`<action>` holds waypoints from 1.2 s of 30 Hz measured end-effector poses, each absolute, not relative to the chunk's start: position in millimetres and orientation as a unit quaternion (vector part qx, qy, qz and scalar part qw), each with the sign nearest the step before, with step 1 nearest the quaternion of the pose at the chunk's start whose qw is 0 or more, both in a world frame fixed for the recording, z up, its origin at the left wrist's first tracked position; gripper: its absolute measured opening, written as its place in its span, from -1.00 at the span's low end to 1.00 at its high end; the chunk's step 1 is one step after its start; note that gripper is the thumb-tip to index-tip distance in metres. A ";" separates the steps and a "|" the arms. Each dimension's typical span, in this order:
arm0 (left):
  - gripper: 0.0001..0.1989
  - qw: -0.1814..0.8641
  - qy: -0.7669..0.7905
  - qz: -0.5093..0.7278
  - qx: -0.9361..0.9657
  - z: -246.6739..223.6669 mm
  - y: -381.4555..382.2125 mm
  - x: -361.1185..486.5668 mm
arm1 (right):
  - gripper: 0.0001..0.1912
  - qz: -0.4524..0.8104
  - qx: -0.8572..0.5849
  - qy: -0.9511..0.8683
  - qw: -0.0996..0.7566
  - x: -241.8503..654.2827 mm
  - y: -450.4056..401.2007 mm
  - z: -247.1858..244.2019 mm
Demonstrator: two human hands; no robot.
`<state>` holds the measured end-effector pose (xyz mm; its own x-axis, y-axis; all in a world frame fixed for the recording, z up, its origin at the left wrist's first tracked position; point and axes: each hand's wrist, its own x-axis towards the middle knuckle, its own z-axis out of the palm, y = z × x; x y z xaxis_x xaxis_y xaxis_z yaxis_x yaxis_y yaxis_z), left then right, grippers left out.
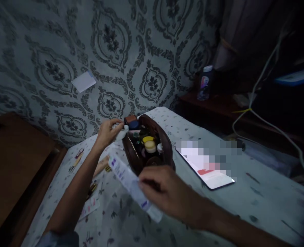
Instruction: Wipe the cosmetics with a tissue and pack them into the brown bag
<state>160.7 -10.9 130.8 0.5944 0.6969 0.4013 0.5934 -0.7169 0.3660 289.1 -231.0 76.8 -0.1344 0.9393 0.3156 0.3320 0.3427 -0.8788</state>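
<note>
In my right hand (167,192), pinched between thumb and fingers, is a long, flat white tube (127,181) with purple print. It slants in front of an unzipped brown bag (168,144). My left hand (109,132) is closed on a small pale item (121,134) at the bag's left edge; its kind is too blurred to name. Inside the bag sit a jar with a yellow lid (148,139), a cream-coloured jar (150,146), a white-capped container (159,148) and other small things in shadow. A brown and blue object (131,122) lies at the bag's far end.
A lit tablet (215,176) lies right of the bag on the patterned sheet (131,230). Brushes (76,163), gold-trimmed items (92,188) and a printed packet (90,207) lie left. A bottle (205,83) stands on a dark red shelf (190,99), near a white cable (272,127).
</note>
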 end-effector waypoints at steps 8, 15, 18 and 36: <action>-0.63 -0.046 0.332 -0.233 0.913 173.0 19.9 221.4 | -0.83 0.388 -0.527 -0.707 0.269 237.6 -215.9 -5.7; -0.88 -0.117 0.323 -0.322 0.882 168.7 21.0 258.5 | -0.77 0.357 -0.559 -0.694 0.280 240.2 -223.7 -25.7; -0.91 -0.132 0.313 -0.301 0.891 167.8 22.0 256.6 | -0.78 0.308 -0.540 -0.724 0.299 251.1 -231.3 -4.8; -0.87 -0.157 0.300 -0.269 0.902 177.1 27.6 257.3 | -0.78 0.080 -0.572 -0.742 0.340 340.2 -107.1 100.2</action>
<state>257.3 27.6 177.1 0.6752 0.6253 -0.3913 0.4557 -0.7707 -0.4453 340.2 -107.1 100.2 -0.1143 0.9039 0.4122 0.7948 0.3321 -0.5079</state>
